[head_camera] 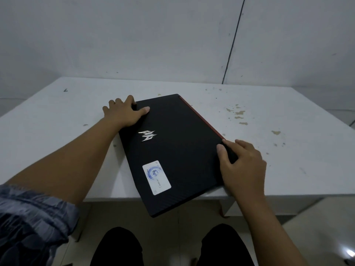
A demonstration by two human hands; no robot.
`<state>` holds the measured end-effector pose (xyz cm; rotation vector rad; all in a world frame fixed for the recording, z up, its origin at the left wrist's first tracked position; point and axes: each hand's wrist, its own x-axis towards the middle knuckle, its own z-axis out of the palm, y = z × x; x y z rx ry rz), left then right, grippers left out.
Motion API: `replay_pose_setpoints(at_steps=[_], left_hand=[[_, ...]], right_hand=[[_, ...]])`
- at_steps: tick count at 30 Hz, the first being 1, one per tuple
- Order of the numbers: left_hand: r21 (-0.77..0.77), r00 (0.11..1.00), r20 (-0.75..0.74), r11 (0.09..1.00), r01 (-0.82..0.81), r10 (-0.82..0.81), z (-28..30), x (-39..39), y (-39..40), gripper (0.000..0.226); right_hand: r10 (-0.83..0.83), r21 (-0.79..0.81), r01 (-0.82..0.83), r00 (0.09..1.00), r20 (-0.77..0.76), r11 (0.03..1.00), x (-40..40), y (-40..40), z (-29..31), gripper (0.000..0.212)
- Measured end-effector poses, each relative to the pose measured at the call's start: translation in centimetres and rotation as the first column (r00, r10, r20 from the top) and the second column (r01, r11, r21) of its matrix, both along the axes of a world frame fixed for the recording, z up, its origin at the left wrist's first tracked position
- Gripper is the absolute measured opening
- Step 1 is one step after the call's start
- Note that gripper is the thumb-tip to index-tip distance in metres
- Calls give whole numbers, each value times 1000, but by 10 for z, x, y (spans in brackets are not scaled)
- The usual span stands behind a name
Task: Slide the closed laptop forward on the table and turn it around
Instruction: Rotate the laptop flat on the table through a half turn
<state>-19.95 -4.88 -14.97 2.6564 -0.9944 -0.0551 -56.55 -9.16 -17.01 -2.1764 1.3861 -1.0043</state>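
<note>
Head view: a closed laptop (176, 150) lies skewed on a white table (269, 104), its near corner hanging past the front edge above the person's knees.
Left hand (124, 112): clamped on the far left corner, thumb flat on the lid, fingers curled over the edge and out of sight; likely the pivot or pulling point for the turn.
Right hand (242, 167): clamped on the opposite, near right corner, thumb on top, fingers wrapped down the side; a diagonal hold such as this suits rotating a flat slab.
Laptop position: centre-front of the table, long axis running away from the person and tilted to the left, red-trimmed edge (201, 118) facing right.
Progress: judged mid-turn; the overhanging corner suggests the forward slide is not finished.
Lid: matte black with a fine ribbed or woven texture, thin, rectangular with clipped corners.
Logo (148, 135): bright, angular silver emblem, raised-looking, near the lid's middle.
Sticker (156, 177): pale rounded rectangle with a blue round seal; writing too small to read.
Table surface: painted white, smooth, chipped and stained toward the right.
Sleeve (32, 214): rolled grey-blue fabric on the left arm.
</note>
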Motion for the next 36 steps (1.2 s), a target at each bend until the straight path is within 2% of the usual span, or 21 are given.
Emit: replay_pose_setpoints(at_steps=[2,4,6,9,16,22,32,36], left_hand=[[-13,1000,-9,1000,23,-23,5,4,-5,74],[-30,995,-32,995,92,-93,8,10,-11,67],[-51,981,-94,984,168,-172,8,15,-16,62],[-63,977,-84,979,191,-196,4,18,-17,61],[-63,982,-57,982,178,-182,2,16,-11,66],[-70,995,-69,995,70,-75,2,4,2,69],[-119,986,6,980,-162,164,-11,-42,26,66],[-109,994,0,988,-107,108,-5,-37,32,72]], right_hand=[[7,120,-5,1000,-12,993,1,27,0,57],[84,198,-79,996,-17,977,5,60,-4,73],[134,216,-122,990,-40,969,13,82,-8,83],[100,212,-64,981,-166,975,27,89,-9,89],[110,190,-57,953,-281,980,33,71,-4,89],[194,202,-133,927,-322,970,24,33,2,83],[396,262,-345,901,-175,901,-7,-31,12,78],[299,306,-261,950,-85,915,-7,-14,16,72]])
